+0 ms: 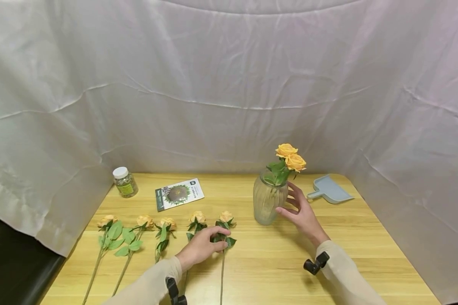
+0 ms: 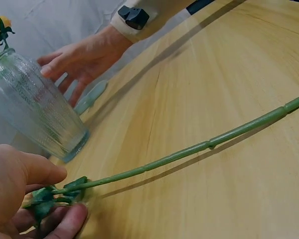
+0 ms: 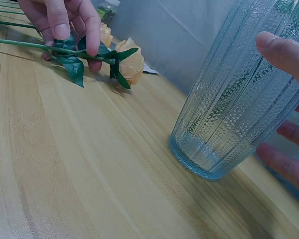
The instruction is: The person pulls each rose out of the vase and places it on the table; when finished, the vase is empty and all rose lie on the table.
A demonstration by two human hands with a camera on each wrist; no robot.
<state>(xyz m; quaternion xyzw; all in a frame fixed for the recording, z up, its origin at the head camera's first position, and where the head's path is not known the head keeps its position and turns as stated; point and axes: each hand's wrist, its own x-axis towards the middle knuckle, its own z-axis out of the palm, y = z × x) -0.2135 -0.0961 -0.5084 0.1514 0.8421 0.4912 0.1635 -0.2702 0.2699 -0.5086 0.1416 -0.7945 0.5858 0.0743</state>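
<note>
My left hand [image 1: 204, 245] is at the rightmost lying yellow rose [image 1: 226, 217], just below its bloom. In the left wrist view, thumb and fingers lie on either side of the leafy green stem [image 2: 179, 155], with a gap between them. A ribbed clear glass vase [image 1: 265, 199] stands upright on the table, holding two yellow roses [image 1: 295, 162]. My right hand [image 1: 301, 214] is at the vase's right side, fingers spread and thumb in front. Whether each fingertip touches the glass is hard to tell.
Several more roses [image 1: 144, 221] lie in a row on the wooden table [image 1: 274, 267], left of the left hand. Behind them are a white-capped jar [image 1: 125, 183] and a printed packet [image 1: 179, 194]. A blue-grey dustpan [image 1: 331, 189] lies right of the vase. Grey curtain [image 1: 221, 93] surrounds the table.
</note>
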